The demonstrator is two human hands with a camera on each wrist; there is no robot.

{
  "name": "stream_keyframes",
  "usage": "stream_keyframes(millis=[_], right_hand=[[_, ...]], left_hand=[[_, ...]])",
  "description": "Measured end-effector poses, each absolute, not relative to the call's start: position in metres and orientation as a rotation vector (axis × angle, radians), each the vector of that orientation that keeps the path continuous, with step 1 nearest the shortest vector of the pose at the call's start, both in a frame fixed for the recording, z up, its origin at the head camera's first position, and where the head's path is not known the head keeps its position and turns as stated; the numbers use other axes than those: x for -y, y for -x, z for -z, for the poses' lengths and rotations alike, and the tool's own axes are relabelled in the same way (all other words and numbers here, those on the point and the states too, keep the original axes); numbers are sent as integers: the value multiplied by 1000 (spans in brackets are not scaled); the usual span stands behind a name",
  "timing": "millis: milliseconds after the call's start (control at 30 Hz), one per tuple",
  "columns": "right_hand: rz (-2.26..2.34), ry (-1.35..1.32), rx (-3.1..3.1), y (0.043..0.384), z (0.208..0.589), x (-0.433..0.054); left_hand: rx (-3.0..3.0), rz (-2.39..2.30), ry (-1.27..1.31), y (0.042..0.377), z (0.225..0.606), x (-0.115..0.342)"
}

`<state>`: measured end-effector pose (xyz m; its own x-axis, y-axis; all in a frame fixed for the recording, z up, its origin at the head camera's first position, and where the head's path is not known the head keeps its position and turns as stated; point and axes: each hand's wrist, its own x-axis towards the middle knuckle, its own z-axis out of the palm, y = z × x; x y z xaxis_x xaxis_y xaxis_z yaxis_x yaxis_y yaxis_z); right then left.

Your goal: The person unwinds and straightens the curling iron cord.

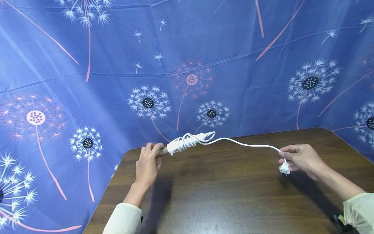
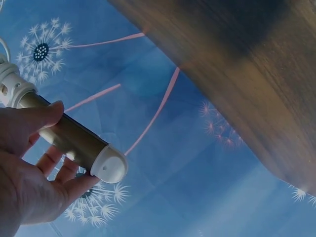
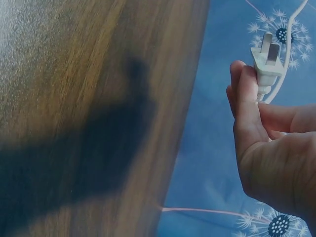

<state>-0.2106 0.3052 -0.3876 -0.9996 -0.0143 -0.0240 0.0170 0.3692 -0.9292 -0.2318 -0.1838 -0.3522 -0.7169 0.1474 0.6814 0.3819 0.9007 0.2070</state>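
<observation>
My left hand (image 1: 147,165) holds a curling iron by its brown barrel, above the left part of the table. The barrel (image 2: 74,133) ends in a rounded white tip (image 2: 111,165), seen in the left wrist view beyond the fingers. Several loops of white cord (image 1: 187,142) wrap around the white handle (image 1: 174,146), which points right and away. From the handle's end the cord runs loosely across to my right hand (image 1: 304,159). There, thumb and fingers pinch it just behind the plug (image 3: 269,66), whose two flat prongs are bare.
Under both hands lies a dark brown wooden table (image 1: 222,195) with rounded far corners. Behind it hangs a blue cloth (image 1: 248,84) printed with dandelions, close to the table's far and left edges. Shadows of the arms fall on the tabletop.
</observation>
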Motion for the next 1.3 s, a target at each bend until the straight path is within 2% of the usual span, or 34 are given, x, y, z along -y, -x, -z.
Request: stream_keyframes(millis=[433,967,1300], right_hand=[[2003,-62,-2550,214,380,-323],[1919,-201,-2742,215,376,-337],[1973,-214,-2728,214,374,-348]], left_hand=[[2349,262,508,233,357,197],[2248,266,627,237,358,204],[2308,166,528,240,369,217]])
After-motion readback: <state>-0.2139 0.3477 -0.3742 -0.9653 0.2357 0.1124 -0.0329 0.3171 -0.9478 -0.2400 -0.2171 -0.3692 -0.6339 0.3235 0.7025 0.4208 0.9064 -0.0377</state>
